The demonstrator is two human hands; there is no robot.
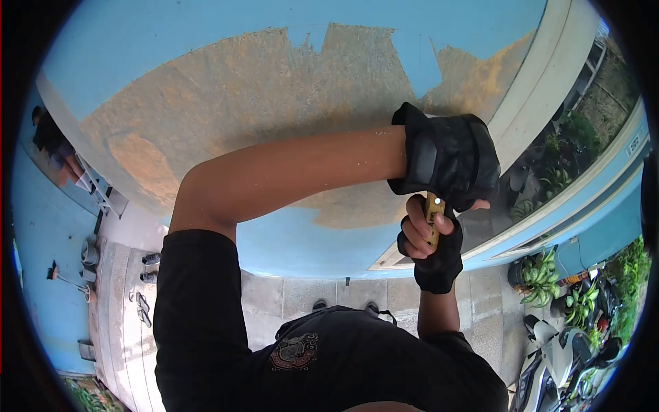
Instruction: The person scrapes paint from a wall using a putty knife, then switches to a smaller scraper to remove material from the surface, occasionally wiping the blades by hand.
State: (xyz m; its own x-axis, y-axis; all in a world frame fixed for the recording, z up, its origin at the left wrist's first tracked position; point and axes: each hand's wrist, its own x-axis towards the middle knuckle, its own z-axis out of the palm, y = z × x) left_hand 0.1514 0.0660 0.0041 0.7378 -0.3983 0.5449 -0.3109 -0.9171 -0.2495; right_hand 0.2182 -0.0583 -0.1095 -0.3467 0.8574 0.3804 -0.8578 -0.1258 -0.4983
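Note:
My right hand (431,240), in a black fingerless glove, wraps round the yellow handle (434,218) of a hand tool. The handle has dark lettering and a hole near its upper end; the tool's working end is hidden. Just above it, my left hand (453,156), in a black glove, is curled over the top of the handle. Its fingers are mostly out of sight, apart from one bare fingertip, so what they grip cannot be made out. Behind both hands stands a blue wall (158,62) with a wide bare grey-brown patch (274,89) and ragged paint edges.
A pale frame with a window (508,213) borders the wall on the right. Potted plants (539,278) and a motorbike (549,357) stand lower right. At left are another person (51,137), a ladder (99,189), a broom (65,277) and sandals (143,309) on the paved floor.

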